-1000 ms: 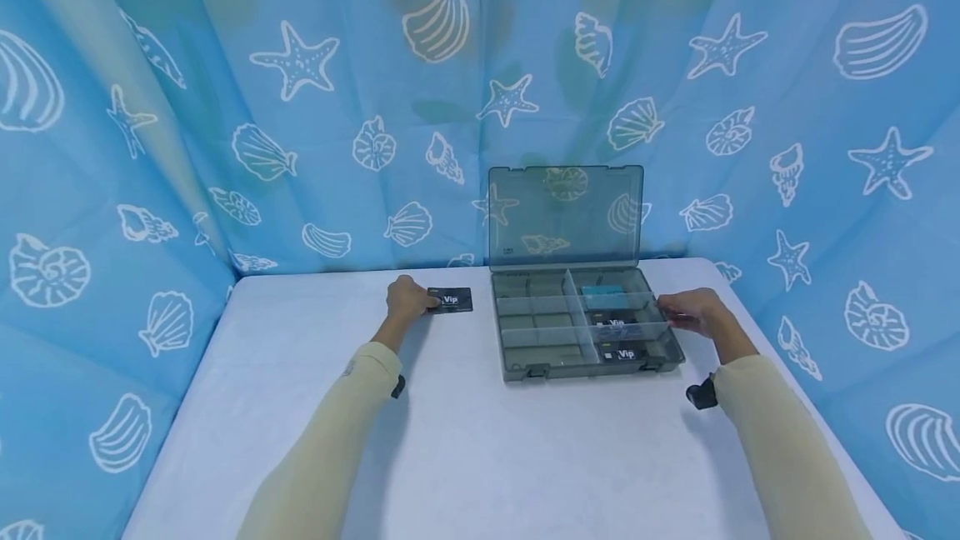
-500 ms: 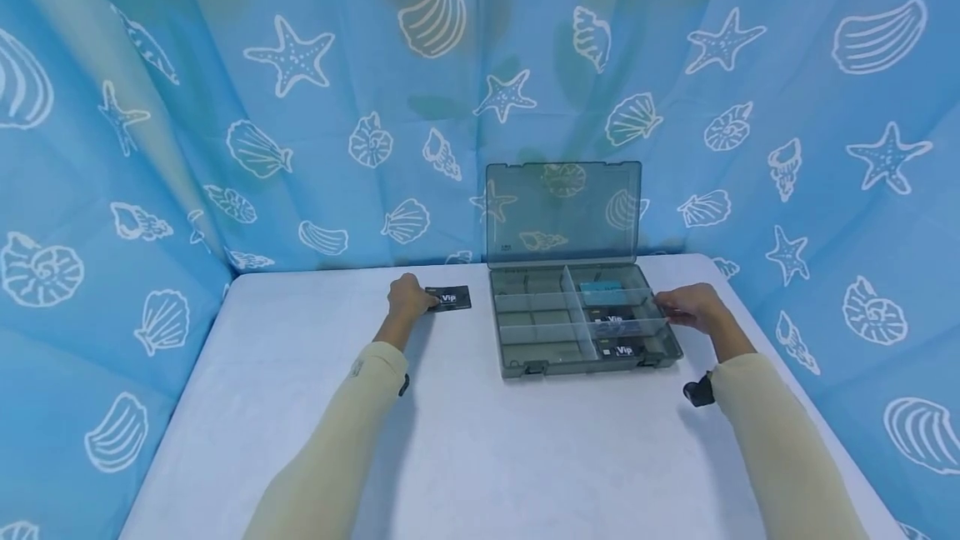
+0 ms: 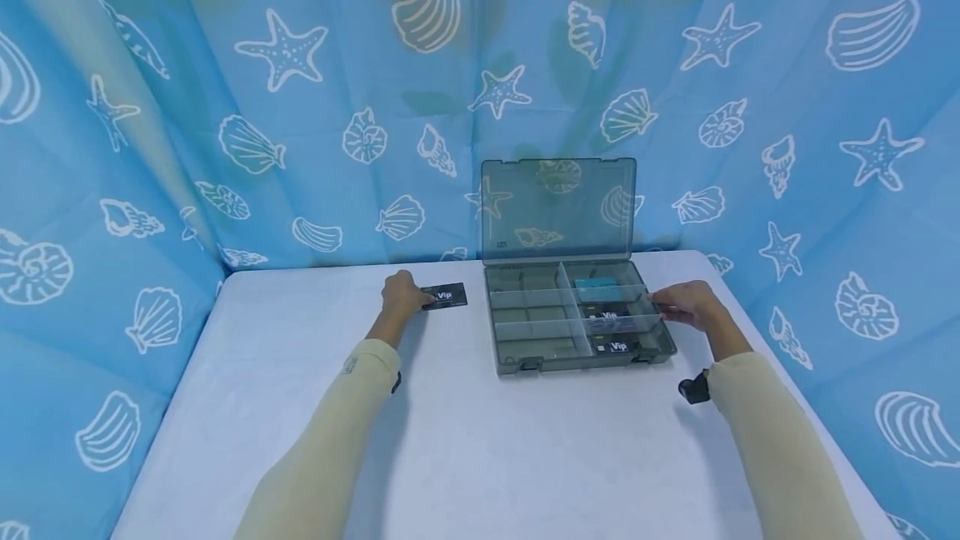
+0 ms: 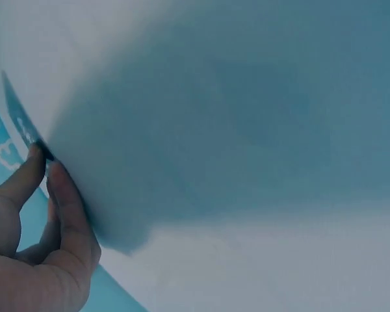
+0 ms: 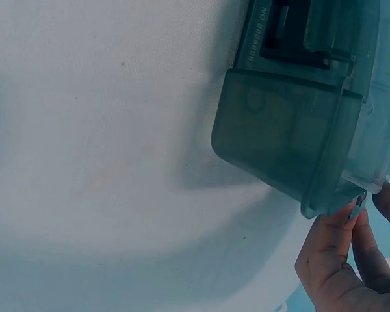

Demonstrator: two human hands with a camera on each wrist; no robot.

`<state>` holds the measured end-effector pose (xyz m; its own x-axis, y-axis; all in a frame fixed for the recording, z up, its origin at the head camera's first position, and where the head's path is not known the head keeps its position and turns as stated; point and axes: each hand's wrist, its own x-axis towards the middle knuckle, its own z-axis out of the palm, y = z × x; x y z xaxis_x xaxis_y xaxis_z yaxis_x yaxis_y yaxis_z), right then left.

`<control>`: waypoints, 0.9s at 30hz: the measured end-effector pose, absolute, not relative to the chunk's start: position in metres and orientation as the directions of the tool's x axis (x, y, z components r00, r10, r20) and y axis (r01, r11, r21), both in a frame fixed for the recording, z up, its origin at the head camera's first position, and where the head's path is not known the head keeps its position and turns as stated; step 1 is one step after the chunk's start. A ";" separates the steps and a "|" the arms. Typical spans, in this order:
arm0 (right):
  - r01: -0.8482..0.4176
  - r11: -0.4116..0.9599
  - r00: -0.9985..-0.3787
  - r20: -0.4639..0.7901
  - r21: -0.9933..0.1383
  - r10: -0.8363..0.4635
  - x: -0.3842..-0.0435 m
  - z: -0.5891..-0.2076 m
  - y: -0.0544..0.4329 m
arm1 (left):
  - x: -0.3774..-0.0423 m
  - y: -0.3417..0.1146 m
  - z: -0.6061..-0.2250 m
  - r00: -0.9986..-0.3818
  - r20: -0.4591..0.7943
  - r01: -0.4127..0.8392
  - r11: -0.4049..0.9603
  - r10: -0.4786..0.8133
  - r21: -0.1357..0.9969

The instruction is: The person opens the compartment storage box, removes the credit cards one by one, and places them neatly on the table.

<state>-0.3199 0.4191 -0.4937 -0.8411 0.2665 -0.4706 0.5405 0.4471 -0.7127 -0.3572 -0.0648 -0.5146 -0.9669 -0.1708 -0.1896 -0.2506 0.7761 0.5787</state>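
My left hand (image 3: 402, 294) pinches the left end of a black card (image 3: 450, 295) lettered "Vip", left of the box. In the left wrist view, thumb and fingers meet on the corner of the card (image 4: 19, 117), which stands slanted to the white surface. A smoky clear compartment box (image 3: 581, 363) has its lid (image 3: 557, 208) raised at the back. My right hand (image 3: 688, 304) grips its right side wall, thumb at the rim and fingers outside. Inside the right column lie a teal card (image 3: 596, 287) and two black Vip cards, one in the middle (image 3: 609, 314) and one in front (image 3: 618, 346).
The left column of the box has clear dividers (image 3: 534, 328). Under everything is a white-covered table (image 3: 450, 457). A blue curtain (image 3: 360, 198) with white shells and starfish hangs close behind the table and along both sides.
The head view has shifted slightly. Both hands, the card and the box keep nearly the same places relative to one another.
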 end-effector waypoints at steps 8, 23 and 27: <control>0.539 0.430 -0.842 -0.469 -0.724 0.266 -0.317 -0.491 0.417 | -0.353 -0.066 -0.515 -0.972 -0.155 -0.234 0.735 -0.175 0.637; 0.553 0.410 -0.833 -0.462 -0.725 0.305 -0.321 -0.494 0.423 | -0.351 -0.053 -0.519 -0.989 -0.032 -0.121 0.668 -0.145 0.734; 0.564 0.401 -0.825 -0.478 -0.722 0.300 -0.321 -0.495 0.422 | -0.340 -0.020 -0.502 -0.989 0.101 0.028 0.540 -0.107 0.841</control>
